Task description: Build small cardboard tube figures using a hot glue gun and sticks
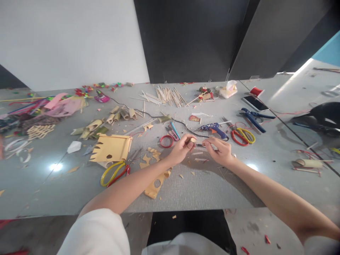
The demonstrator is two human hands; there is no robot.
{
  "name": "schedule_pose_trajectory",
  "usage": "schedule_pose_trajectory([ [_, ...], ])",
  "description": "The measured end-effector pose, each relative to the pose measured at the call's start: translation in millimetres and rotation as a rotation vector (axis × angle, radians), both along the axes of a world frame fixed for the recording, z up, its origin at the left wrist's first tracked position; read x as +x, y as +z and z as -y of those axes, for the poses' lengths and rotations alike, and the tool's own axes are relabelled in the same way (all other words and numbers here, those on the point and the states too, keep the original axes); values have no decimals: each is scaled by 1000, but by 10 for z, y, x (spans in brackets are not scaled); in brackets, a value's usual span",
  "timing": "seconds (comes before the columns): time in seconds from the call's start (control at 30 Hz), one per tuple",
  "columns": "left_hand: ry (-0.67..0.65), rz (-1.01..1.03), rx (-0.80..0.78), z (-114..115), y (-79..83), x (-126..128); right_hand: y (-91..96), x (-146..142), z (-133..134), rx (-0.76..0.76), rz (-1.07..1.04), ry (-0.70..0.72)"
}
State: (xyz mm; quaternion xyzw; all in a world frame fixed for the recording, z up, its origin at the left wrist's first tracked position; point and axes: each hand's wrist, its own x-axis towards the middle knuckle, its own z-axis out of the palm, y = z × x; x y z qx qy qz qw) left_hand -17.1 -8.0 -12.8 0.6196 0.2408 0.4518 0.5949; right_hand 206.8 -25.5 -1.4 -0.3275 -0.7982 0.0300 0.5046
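My left hand (180, 151) is closed, gripping a small tan piece with a round pale end (192, 140) between thumb and fingers. Just to its right, my right hand (220, 152) pinches something too thin to make out, its fingertips pointing at that piece. A dark, slim tool (198, 145) lies between the hands, partly hidden. Behind them are a blue glue gun (215, 130) and a red ring of tape (166, 141). Beneath the hands, short whitish strips (198, 153) lie on the grey table (196, 191).
Left of my left forearm are yellow-and-red-handled scissors (114, 173), a notched tan sheet (111, 147) and cut bamboo tubes (94, 125). Thin sticks (170, 96) are piled at the back. Rightward lie more scissors (243, 136), blue cutters (253, 119) and a phone (255, 103). A black cord (183, 124) crosses behind.
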Motion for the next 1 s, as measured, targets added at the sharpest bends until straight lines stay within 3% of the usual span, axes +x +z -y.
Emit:
schedule_pose_trajectory([
  [0.23,0,-21,5,-7,-1,1,-8,4,-10,27,6,-6],
  [0.5,5,-55,22,-14,-24,-14,54,-16,6,-78,-29,-47],
  [0.63,-6,-88,15,-20,-49,-33,79,-19,5,-53,-22,-55],
  [0.83,-5,-80,31,-13,-4,-40,77,4,-12,-21,-22,-8],
  [1.0,-19,-61,91,-5,12,-34,117,30,-20,-147,-42,68],
])
